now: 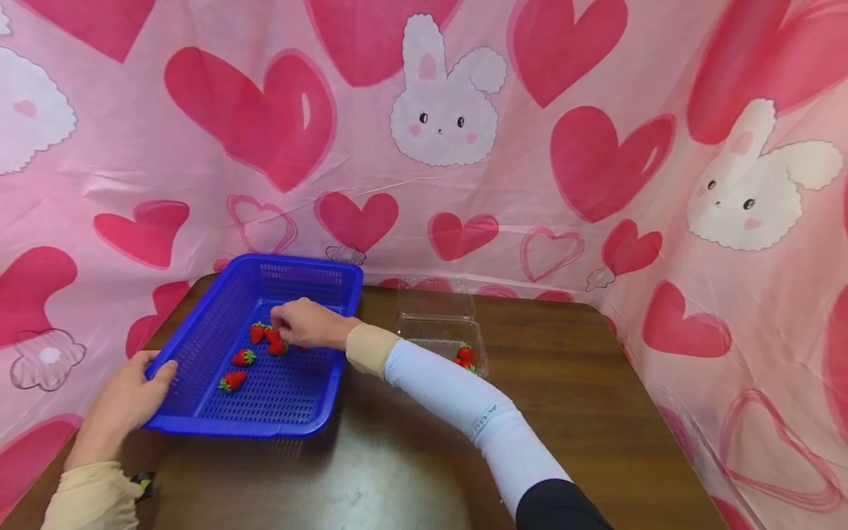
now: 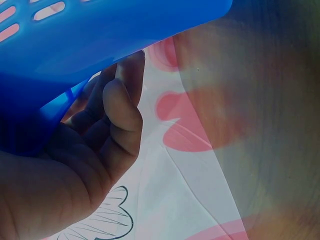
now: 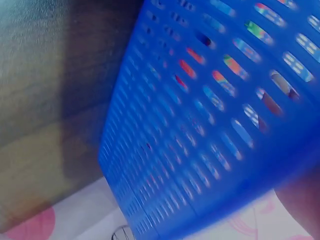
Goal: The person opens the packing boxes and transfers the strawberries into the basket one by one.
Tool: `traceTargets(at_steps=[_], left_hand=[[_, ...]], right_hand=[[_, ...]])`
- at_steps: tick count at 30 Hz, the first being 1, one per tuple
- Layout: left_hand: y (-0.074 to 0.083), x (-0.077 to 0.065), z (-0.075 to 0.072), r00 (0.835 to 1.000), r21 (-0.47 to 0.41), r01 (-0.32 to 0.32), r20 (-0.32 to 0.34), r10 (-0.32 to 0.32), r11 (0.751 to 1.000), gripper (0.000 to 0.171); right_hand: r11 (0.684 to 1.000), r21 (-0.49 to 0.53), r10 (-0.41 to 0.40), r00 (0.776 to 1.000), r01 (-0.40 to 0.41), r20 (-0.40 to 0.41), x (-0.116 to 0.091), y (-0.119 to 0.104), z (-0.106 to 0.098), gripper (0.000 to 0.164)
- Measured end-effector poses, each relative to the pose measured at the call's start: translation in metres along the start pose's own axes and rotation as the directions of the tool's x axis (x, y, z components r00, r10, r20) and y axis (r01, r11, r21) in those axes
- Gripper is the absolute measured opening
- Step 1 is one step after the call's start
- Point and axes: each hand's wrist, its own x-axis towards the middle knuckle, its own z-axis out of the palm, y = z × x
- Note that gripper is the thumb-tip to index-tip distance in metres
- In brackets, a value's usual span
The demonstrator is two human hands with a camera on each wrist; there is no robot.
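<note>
your left hand (image 1: pixel 135 394) is gripping the blue plastic basket (image 1: pixel 241 425), your right hand (image 1: pixel 310 324) hiding its grip; red conical strawberries (image 1: pixel 233 380) are probably bruising easily: pinch sides lightly.

Seen from the head, a person's left hand (image 1: pixel 132 390) sits at 8 o'clock, fingers curled in a grip. The right arm (image 1: pixel 510 434), in a pale sleeve (image 1: pixel 437 379), reaches in from 5 o'clock; the right hand (image 1: pixel 311 322), nearer centre, points its bent fingers downward.
</note>
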Motion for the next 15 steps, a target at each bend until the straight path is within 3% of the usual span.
traceTargets(at_steps=[6,15], left_hand=[[-0.001,-0.001,0.0,1.0,0.01,-0.005,-0.004,0.005,1.0,0.058],[-0.003,0.0,0.0,1.0,0.0,-0.014,-0.013,0.014,1.0,0.057]], right_hand=[[0.999,0.026,-0.036,0.994,0.039,-0.099,-0.012,0.002,-0.021,0.007],[0.998,-0.012,-0.056,0.962,0.055,-0.268,-0.047,0.017,-0.057,0.006]])
